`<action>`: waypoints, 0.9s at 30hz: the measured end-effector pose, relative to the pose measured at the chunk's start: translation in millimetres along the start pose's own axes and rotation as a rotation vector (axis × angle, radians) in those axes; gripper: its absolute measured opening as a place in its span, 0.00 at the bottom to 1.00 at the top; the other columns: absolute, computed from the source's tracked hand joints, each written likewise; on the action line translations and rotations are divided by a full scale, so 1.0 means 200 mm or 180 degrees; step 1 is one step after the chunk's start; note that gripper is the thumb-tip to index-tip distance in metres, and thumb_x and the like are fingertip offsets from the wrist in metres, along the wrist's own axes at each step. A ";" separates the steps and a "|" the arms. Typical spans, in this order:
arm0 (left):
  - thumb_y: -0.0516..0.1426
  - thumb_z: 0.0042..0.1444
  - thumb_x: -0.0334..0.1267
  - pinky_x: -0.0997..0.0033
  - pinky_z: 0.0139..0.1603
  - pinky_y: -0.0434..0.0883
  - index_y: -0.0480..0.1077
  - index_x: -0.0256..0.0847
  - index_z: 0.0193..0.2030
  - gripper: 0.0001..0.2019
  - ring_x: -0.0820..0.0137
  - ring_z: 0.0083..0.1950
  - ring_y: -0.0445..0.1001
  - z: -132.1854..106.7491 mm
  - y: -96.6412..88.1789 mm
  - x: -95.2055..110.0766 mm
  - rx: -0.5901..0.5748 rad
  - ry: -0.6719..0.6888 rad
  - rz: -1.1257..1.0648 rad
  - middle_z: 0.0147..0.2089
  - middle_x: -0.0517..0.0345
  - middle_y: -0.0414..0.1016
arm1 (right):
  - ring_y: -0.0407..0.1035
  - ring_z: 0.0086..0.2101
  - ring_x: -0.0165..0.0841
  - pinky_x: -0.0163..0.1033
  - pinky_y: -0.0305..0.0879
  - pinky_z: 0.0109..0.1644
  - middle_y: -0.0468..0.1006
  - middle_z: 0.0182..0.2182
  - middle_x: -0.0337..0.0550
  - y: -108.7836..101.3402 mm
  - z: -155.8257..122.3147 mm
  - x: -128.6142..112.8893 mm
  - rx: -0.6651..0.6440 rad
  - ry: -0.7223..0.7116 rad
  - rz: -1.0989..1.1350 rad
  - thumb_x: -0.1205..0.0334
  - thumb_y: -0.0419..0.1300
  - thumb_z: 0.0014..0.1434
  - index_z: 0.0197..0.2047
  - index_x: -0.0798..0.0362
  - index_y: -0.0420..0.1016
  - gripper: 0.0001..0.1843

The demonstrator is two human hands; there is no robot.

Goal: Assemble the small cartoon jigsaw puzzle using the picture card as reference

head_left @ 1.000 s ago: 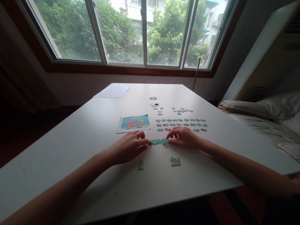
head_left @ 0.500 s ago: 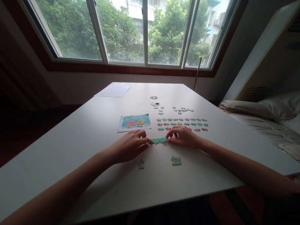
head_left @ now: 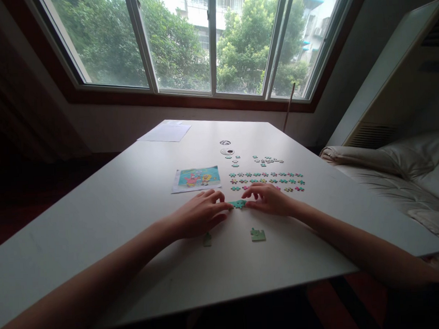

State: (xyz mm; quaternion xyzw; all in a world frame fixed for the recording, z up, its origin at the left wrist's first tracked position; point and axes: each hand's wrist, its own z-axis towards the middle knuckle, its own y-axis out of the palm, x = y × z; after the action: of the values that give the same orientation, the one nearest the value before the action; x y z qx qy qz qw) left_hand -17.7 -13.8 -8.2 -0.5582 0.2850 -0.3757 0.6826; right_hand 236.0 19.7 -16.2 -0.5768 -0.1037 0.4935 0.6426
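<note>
A short strip of joined teal puzzle pieces (head_left: 238,203) lies on the white table (head_left: 133,197). My left hand (head_left: 200,215) rests flat-curled on the table, its fingertips pressing the strip's left end and covering part of it. My right hand (head_left: 270,199) pinches the strip's right end with curled fingers. Just behind my hands lie rows of several loose puzzle pieces (head_left: 267,178). A colourful reference picture (head_left: 196,178) lies flat to the left of them.
Nearer me lie a single green piece (head_left: 207,240) and a small joined green block (head_left: 258,234). Further back are scattered pieces (head_left: 267,160), two small round objects (head_left: 226,151) and a sheet of paper (head_left: 164,133). A bed with pillows (head_left: 386,162) stands at the right.
My left hand has slid to the right along the strip, covering more of it, so less teal shows between my hands. My right hand has hardly moved.
</note>
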 end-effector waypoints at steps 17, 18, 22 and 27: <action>0.50 0.62 0.37 0.61 0.46 0.65 0.66 0.46 0.54 0.14 0.63 0.44 0.66 0.00 0.01 -0.01 -0.0057 -0.0018 -0.0034 0.46 0.49 0.67 | 0.62 0.25 0.25 0.32 0.61 0.33 0.71 0.29 0.41 0.07 0.03 -0.01 0.0144 -0.0149 0.0108 0.63 0.59 0.56 0.34 0.54 0.77 0.05; 0.50 0.62 0.37 0.61 0.45 0.65 0.66 0.46 0.54 0.14 0.63 0.44 0.66 0.00 0.01 -0.01 -0.0067 -0.0022 -0.0029 0.46 0.49 0.67 | 0.62 0.26 0.25 0.32 0.62 0.34 0.71 0.29 0.41 0.07 0.03 -0.01 0.0133 -0.0130 0.0098 0.63 0.59 0.56 0.34 0.54 0.77 0.06; 0.50 0.62 0.37 0.61 0.45 0.66 0.66 0.47 0.54 0.14 0.63 0.44 0.66 0.00 0.01 0.00 -0.0079 -0.0035 -0.0048 0.47 0.50 0.67 | 0.63 0.27 0.25 0.32 0.63 0.35 0.72 0.31 0.41 0.06 0.03 -0.01 0.0100 -0.0094 0.0083 0.62 0.59 0.56 0.35 0.53 0.77 0.06; 0.49 0.63 0.37 0.61 0.46 0.67 0.66 0.44 0.54 0.14 0.63 0.46 0.67 -0.03 -0.06 -0.05 0.0084 -0.0087 -0.0099 0.48 0.49 0.67 | 0.67 0.31 0.27 0.32 0.64 0.34 0.75 0.35 0.45 0.03 0.01 0.00 0.0258 0.0004 0.0164 0.62 0.57 0.58 0.39 0.53 0.76 0.08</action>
State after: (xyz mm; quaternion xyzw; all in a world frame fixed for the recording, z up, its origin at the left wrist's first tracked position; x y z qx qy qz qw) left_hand -30.4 -9.3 1.1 -0.5587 0.2619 -0.3823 0.6879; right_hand 231.3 19.4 -19.8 -0.5530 -0.0684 0.5134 0.6526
